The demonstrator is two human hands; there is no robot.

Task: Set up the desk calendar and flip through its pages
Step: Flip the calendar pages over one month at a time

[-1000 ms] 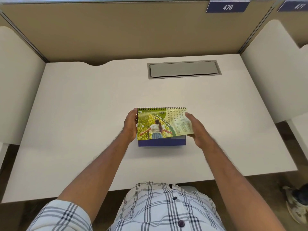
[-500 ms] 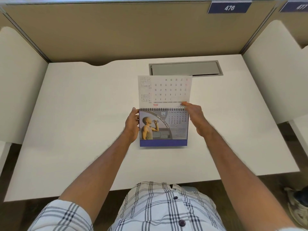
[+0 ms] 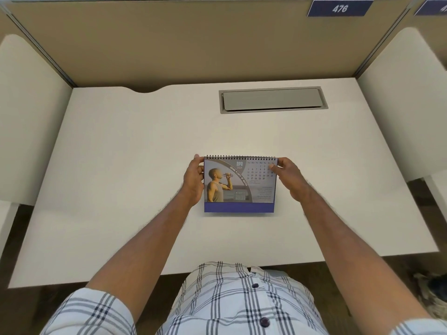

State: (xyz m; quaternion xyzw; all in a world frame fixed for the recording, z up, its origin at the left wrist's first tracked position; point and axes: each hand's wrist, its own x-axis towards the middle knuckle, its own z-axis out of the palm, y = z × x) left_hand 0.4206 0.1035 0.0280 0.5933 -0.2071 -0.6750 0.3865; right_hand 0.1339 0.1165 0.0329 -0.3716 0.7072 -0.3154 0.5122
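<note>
Head view looks down on the desk calendar (image 3: 240,183), standing upright near the middle of the white table (image 3: 121,165) with its April page facing the person. The left hand (image 3: 193,181) clasps its left edge. The right hand (image 3: 289,176) pinches the top right corner, thumb on the page below the spiral binding (image 3: 240,157).

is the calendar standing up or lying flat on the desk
Standing. The calendar rests on its blue base edge on the desk, spiral on top, April page facing the person, left hand and right hand gripping its sides.
</note>
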